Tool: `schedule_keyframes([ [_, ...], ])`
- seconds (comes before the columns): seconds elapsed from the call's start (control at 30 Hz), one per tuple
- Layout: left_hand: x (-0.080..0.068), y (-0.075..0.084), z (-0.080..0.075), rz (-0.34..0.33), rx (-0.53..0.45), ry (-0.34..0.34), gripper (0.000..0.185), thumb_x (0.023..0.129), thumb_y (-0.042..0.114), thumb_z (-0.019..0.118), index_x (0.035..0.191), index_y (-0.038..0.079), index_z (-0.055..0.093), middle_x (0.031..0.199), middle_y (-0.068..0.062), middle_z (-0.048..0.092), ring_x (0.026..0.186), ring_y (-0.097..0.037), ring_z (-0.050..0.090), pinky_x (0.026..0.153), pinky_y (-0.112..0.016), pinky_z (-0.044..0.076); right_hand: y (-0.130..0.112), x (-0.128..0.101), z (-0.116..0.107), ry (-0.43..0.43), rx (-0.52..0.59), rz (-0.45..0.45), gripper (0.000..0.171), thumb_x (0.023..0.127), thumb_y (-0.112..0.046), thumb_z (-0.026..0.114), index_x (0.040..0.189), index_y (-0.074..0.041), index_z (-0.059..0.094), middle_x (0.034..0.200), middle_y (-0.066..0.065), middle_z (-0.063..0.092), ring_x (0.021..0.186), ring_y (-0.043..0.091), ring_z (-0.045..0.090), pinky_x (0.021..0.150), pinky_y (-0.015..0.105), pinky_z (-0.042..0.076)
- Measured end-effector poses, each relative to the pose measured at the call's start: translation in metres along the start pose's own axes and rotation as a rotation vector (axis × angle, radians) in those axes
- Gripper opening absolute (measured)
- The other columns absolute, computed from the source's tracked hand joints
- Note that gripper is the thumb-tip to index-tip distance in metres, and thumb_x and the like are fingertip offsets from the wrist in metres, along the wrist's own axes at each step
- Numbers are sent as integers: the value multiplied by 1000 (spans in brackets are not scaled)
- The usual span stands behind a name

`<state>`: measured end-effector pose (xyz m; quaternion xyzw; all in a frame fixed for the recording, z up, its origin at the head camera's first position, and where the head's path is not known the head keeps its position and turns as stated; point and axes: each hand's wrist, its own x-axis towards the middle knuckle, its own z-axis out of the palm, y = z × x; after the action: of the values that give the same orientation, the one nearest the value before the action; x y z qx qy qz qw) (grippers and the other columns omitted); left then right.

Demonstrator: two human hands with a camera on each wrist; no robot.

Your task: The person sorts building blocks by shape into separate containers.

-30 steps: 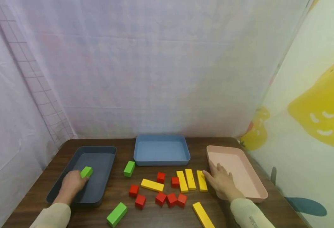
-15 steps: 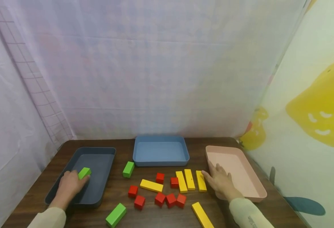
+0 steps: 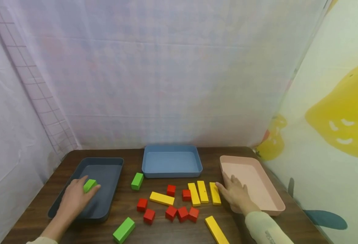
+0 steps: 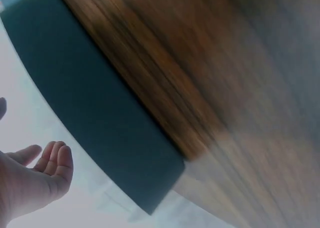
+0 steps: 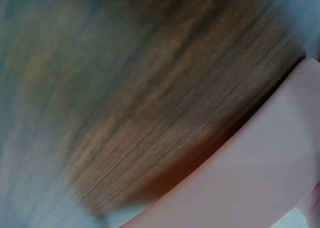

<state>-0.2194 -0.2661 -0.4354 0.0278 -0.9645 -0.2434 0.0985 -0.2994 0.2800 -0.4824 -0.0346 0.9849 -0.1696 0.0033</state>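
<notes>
the fingers (image 4: 56, 157) of the left hand (image 3: 75, 198) lie relaxed and slightly spread, tips touching or just off a small green block (image 3: 89, 185) on the floor of the dark grey tray (image 3: 63, 198); no pinch shows. the block looks like painted wood: light, stiff, smooth-faced, likely a little slippery, best taken across its two long sides. the right hand (image 3: 235, 195) rests flat, fingers straight, against the near corner of the pink tray (image 3: 275, 200), beside three yellow bars (image 3: 202, 192) on the counter (image 3: 163, 230). compared with a second ago, the left hand sits a little further back and its grip on the block has loosened; the right hand has not moved.
</notes>
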Motion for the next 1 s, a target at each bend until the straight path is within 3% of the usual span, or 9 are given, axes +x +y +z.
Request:
schedule_keyframes([
  [0.17,-18,17,1,78,-36,20,78,96,46,63,137,-17,43,126,-43,47,113,-57,49,87,-66,45,0,1,1,1,7,-1,83,101,-64,32,158,-4,19,154,38,18,142,55,15,107,76,5],
  [0.3,-30,34,3,142,-75,22,75,95,45,65,137,-14,47,120,-34,55,107,-49,56,83,-60,49,1,2,1,1,11,-4,82,101,-63,32,158,-4,19,154,38,18,142,56,15,107,76,5],
  [0.6,-57,62,23,96,-129,-199,77,89,51,70,139,-4,52,119,-15,60,106,-32,60,86,-52,51,2,2,0,-4,13,-4,83,101,-63,31,158,-3,19,154,38,18,141,56,15,106,76,4],
  [0.8,-65,65,42,103,-88,-298,70,80,43,81,131,-1,60,113,-11,62,101,-29,61,84,-52,52,-1,0,-2,-1,11,1,81,102,-62,32,158,-4,19,154,39,17,142,56,15,107,76,3],
  [1.0,-64,61,55,51,-97,-430,68,80,40,82,130,-2,61,114,-14,60,104,-35,59,86,-55,49,1,-1,-1,5,-5,4,81,102,-63,30,158,-5,20,154,39,18,142,56,15,106,76,2],
])
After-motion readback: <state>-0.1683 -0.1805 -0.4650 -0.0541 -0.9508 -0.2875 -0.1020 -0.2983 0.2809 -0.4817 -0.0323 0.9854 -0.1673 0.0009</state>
